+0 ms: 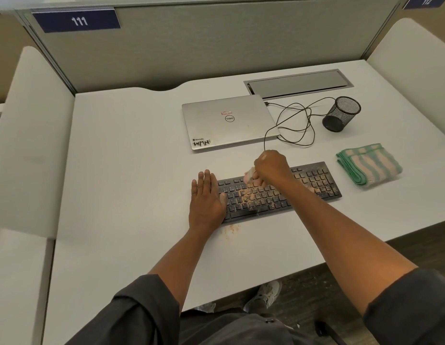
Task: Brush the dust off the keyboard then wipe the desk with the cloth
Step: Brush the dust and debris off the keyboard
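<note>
A black keyboard (pixel 316 181) lies on the white desk (pixel 131 150), its keys speckled with tan dust. My left hand (pixel 206 200) rests flat with straight fingers on the keyboard's left end. My right hand (pixel 271 166) grips a small pale brush (pixel 249 176) over the upper middle keys; most of the brush is hidden by my fingers. A little dust (pixel 231 229) lies on the desk just in front of the keyboard. A folded green and pink striped cloth (pixel 369 165) sits to the right of the keyboard, apart from both hands.
A closed silver laptop (pixel 229 122) lies behind the keyboard, with a tangled black cable (pixel 298 123) beside it. A black mesh pen cup (pixel 341 114) stands at the back right. A metal cable hatch (pixel 297 83) is set into the desk. Partition walls enclose the desk.
</note>
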Action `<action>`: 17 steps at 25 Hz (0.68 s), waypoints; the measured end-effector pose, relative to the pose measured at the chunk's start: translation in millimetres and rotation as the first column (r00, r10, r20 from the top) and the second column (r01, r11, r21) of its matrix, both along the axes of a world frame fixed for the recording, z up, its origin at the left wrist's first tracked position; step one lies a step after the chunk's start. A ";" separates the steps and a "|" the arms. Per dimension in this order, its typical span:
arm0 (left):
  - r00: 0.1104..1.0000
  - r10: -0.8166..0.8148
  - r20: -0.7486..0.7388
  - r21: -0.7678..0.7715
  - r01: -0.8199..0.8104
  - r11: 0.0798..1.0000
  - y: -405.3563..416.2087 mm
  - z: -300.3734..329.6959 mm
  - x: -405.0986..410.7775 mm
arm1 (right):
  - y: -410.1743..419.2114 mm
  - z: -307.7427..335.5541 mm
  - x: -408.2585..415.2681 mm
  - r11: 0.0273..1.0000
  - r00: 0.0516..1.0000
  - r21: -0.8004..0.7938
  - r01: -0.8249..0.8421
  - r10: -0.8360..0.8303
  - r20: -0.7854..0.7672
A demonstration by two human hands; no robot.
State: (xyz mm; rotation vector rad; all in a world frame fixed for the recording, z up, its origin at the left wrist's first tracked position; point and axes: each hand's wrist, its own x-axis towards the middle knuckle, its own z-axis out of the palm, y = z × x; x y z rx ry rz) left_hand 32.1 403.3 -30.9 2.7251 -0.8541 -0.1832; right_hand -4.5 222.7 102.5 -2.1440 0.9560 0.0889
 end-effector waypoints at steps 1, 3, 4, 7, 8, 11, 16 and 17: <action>1.000 0.001 0.000 -0.002 -0.001 1.000 0.1 -0.2 0.1 | -2.0 0.7 -0.3 0.998 1.000 -0.066 0.006 -0.007 -0.011; 1.000 0.003 -0.003 -0.003 -0.004 1.000 -0.6 0.4 0.0 | -5.0 3.2 -0.8 0.997 1.000 -0.079 0.013 -0.012 0.007; 1.000 0.004 -0.005 -0.001 -0.004 1.000 -0.8 0.6 -0.2 | -3.8 4.3 -2.0 1.000 1.000 -0.017 0.001 -0.001 0.031; 1.000 0.002 -0.005 0.000 -0.002 1.000 -0.6 1.3 -0.5 | 0.6 0.0 -9.1 0.994 0.998 0.103 -0.025 0.020 0.056; 1.000 0.001 -0.001 -0.005 -0.001 1.000 -0.5 1.3 -0.6 | 0.7 -3.4 -11.7 0.996 0.999 0.088 -0.021 0.016 0.049; 1.000 0.000 0.005 -0.014 0.000 1.000 0.3 0.2 -0.7 | -1.3 -3.5 -14.0 0.995 1.000 -0.094 0.009 -0.008 0.010; 1.000 -0.002 0.010 0.000 0.002 1.000 -0.5 0.9 -0.2 | 11.3 -1.8 -14.4 0.999 0.994 0.049 -0.018 0.012 0.106; 1.000 -0.001 0.014 -0.002 0.001 1.000 -0.7 0.8 -0.2 | 14.6 -4.0 -16.0 0.998 0.993 0.064 -0.029 0.021 0.115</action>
